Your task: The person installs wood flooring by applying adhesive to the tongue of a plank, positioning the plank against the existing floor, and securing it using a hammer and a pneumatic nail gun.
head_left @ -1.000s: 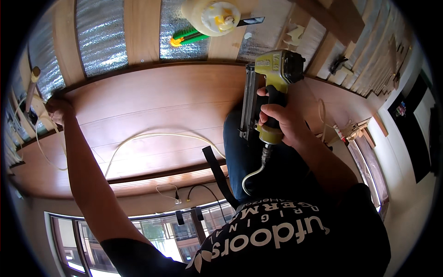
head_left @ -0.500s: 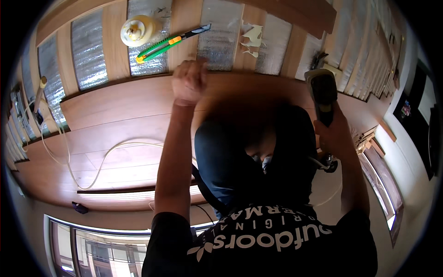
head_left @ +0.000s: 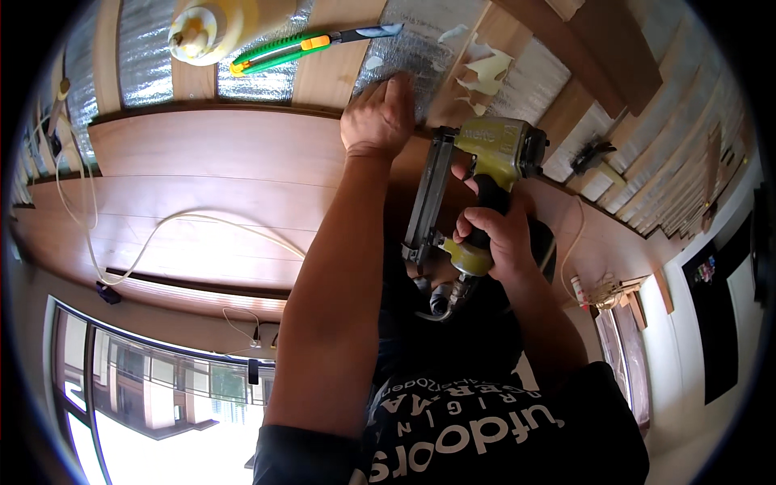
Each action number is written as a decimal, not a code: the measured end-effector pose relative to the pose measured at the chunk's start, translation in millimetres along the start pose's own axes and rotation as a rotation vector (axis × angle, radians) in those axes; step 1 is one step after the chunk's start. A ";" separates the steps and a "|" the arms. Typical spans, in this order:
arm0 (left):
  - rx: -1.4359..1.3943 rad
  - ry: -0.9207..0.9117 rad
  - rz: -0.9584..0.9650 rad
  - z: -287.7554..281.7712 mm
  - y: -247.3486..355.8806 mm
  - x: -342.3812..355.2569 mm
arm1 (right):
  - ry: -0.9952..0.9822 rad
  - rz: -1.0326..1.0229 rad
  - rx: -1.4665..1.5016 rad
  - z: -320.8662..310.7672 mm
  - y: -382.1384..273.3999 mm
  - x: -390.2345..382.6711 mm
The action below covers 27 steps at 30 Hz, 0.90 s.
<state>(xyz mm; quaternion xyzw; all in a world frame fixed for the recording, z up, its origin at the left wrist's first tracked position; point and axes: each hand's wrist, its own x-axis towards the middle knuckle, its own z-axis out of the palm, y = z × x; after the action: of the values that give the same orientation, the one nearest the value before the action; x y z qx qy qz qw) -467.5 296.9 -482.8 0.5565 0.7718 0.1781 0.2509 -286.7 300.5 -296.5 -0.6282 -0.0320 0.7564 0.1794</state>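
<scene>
My left hand [head_left: 377, 120] is closed, fingertips down at the upper edge of a wooden plank [head_left: 186, 145], beside foil underlay [head_left: 412, 65] between battens; what is under the fingers is hidden. My right hand [head_left: 497, 234] grips a yellow-green pneumatic nail gun [head_left: 493, 149] by its black handle, a hose fitting at its lower end. The gun is just right of my left hand, over my legs. Above my left hand lie a green-and-yellow utility knife [head_left: 275, 56] with blade out and a cream bottle or tub [head_left: 198, 32], both on the battens and foil.
A pale hose [head_left: 186, 217] loops over the laid planks at left. A dark wooden board [head_left: 598, 56] lies at upper right, near a black tool [head_left: 590, 158] on the battens. Wood scraps [head_left: 622, 287], a white wall with black panel, and glazed doors [head_left: 162, 388] surround the floor.
My left hand has moved from the far left edge to the middle and forward onto the plank's edge. The nail gun swung aside, then back inward, now slightly lower than a second ago.
</scene>
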 end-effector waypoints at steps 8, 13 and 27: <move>0.025 0.061 0.076 2.0 2.7 3.0 | 0.036 0.112 -0.121 9.8 -19.7 6.5; 0.091 -0.001 0.069 4.1 -1.3 2.0 | -0.005 0.129 -0.285 8.9 -13.0 4.6; 0.125 0.026 0.035 4.3 0.9 2.5 | 0.003 0.143 -0.213 -43.9 -17.3 -2.8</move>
<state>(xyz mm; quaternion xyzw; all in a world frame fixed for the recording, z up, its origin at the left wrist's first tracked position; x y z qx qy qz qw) -465.0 299.5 -486.2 0.5823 0.7746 0.1413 0.2026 -240.1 308.0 -298.3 -0.6453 -0.0670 0.7588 0.0572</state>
